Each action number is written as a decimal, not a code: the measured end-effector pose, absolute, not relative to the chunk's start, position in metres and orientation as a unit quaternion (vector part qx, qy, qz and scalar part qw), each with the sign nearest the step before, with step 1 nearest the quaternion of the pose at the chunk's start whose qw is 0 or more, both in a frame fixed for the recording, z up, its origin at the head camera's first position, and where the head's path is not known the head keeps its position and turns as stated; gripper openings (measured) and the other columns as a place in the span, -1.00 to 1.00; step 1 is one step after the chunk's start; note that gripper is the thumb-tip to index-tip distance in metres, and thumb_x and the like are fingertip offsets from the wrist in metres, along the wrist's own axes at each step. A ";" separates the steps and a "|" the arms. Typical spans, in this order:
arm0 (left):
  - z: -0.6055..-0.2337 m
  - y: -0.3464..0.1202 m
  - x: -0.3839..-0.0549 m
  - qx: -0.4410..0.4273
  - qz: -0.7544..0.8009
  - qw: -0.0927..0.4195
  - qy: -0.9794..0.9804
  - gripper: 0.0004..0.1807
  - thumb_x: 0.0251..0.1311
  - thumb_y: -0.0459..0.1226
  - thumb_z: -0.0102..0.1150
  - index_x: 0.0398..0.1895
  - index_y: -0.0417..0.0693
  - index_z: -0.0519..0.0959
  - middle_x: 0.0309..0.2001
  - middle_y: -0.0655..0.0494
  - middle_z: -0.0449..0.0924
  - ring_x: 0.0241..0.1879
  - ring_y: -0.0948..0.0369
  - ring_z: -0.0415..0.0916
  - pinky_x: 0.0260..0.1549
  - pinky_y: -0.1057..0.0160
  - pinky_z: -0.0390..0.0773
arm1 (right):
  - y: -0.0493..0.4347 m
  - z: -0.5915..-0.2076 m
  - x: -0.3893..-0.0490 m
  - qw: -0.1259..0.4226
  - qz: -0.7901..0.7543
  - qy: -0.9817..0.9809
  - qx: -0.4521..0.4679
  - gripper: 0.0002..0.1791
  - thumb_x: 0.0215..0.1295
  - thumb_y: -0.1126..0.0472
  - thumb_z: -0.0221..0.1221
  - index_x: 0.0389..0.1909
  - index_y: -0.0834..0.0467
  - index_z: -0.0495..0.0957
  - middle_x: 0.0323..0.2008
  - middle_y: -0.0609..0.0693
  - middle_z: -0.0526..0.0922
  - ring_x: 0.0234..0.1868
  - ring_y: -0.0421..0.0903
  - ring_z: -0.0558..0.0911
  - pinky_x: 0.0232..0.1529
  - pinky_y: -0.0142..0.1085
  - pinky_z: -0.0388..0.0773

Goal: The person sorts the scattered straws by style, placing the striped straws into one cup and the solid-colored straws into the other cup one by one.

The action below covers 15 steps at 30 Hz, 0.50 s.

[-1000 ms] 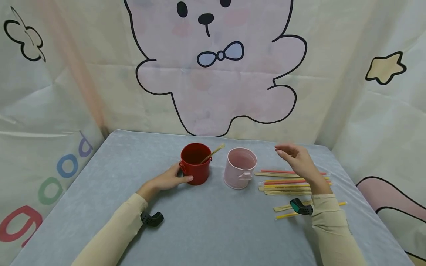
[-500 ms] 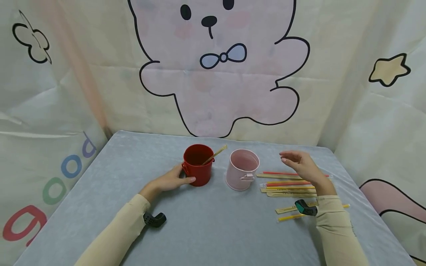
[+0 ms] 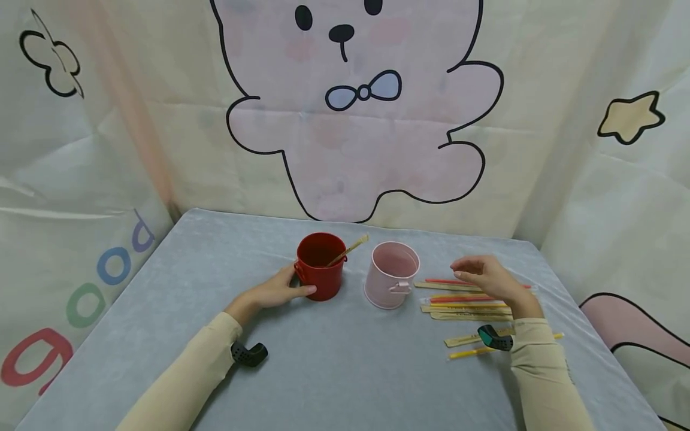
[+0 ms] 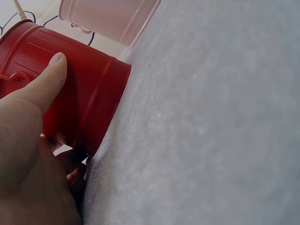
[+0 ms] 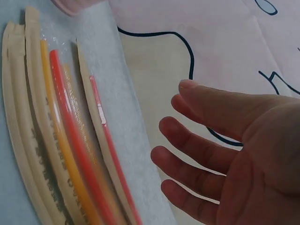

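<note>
Red bucket: It stands upright on the counter. One paper-wrapped straw pokes out of its top and leans to your right.
Left hand: You grip the side of the red bucket, with your thumb flat on its wall and your other fingers bent round behind.
Pink bucket: It stands upright just beside the red one, not touching it. No straw sticks out of its top.
Right hand: It hangs over the straw row with its fingers softly bent. You hold nothing in it.
Straw row: Paper-wrapped straws and red and yellow ones lie side by side, to the right of the pink bucket.
Near pair: One yellow straw and one paper one lie closer to you, partly hidden by your right arm.
Done: One straw is in a bucket, so it looks like just a small start.
Left over: The other straws lie out on the counter, so most of the work seems not yet done.
</note>
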State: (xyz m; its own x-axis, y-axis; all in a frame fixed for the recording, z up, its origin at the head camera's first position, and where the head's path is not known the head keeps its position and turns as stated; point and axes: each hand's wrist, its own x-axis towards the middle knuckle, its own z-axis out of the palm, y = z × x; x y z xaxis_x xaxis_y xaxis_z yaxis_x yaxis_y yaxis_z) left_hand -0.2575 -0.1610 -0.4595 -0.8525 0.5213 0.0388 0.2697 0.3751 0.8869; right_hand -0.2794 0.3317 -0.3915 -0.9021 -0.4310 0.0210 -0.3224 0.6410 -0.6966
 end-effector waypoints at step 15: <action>-0.454 -0.157 -0.255 0.222 0.502 0.144 0.823 -0.15 0.35 -0.09 0.26 0.58 -0.11 0.06 0.52 -0.10 0.19 0.51 -0.08 0.09 0.49 -0.26 0.12 | 0.348 -0.413 -0.286 0.109 -0.327 0.918 -0.198 -0.76 0.37 0.34 0.24 -0.02 0.37 0.68 -0.08 0.29 0.74 -0.26 -0.27 0.59 -0.26 -0.44 0.55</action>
